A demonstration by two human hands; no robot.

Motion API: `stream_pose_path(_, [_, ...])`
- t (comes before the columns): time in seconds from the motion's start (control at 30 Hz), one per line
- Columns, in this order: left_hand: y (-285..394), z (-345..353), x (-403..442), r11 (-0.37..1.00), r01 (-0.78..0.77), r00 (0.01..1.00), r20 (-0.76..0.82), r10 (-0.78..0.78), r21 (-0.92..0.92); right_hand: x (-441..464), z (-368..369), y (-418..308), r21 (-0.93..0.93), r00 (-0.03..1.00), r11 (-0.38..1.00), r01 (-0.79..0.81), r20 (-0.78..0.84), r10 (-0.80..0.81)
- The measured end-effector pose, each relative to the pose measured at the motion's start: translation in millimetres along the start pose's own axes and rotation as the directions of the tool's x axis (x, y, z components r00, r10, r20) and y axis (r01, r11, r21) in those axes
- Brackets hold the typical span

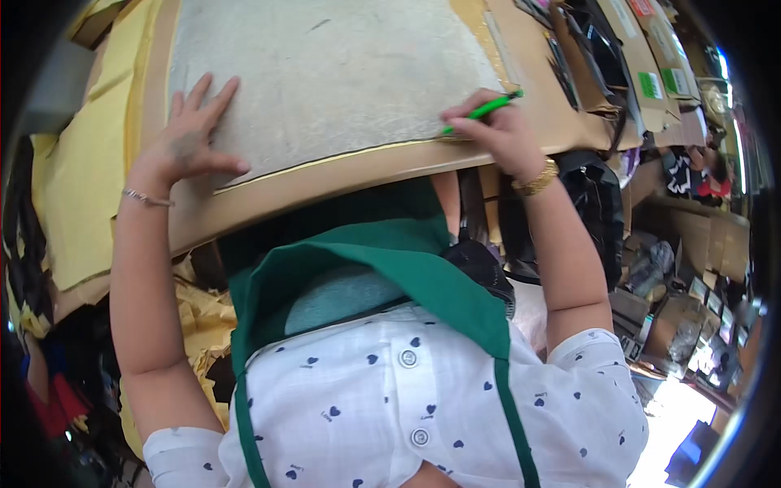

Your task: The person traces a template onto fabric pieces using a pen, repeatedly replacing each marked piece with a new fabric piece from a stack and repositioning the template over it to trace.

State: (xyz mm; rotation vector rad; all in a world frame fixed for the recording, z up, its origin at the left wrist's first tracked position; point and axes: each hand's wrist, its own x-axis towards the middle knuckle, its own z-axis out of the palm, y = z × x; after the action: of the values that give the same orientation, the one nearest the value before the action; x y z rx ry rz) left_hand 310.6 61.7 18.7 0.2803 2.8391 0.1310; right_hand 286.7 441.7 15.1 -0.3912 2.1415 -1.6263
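My left hand [194, 142] lies with its fingers spread on the left side of a large, worn grey sheet [325, 81]. The thumb rests near the sheet's front left corner. A bright green pen [493, 105] is gripped in my right hand [506, 134], at the front right of the sheet. Its lower end points down at the sheet's near edge, where a dark line and a narrow yellow strip [358, 154] run along. Whether the tip touches is too small to tell.
Brown covering [325, 183] wraps the table's front edge. Yellow sheets [85, 175] are layered at the left. At the back right stand cardboard boxes [630, 49] and a dark-lined open box [590, 57]. A black bag [590, 199] hangs beside my right forearm.
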Motion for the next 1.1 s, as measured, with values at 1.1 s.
stream_pose_path(1.1, [-9, -6, -6, 1.0, 0.012, 0.997, 0.074, -0.011, -0.007, 49, 220, -32, -0.035, 0.943, 0.943, 0.331, -0.027, -0.332])
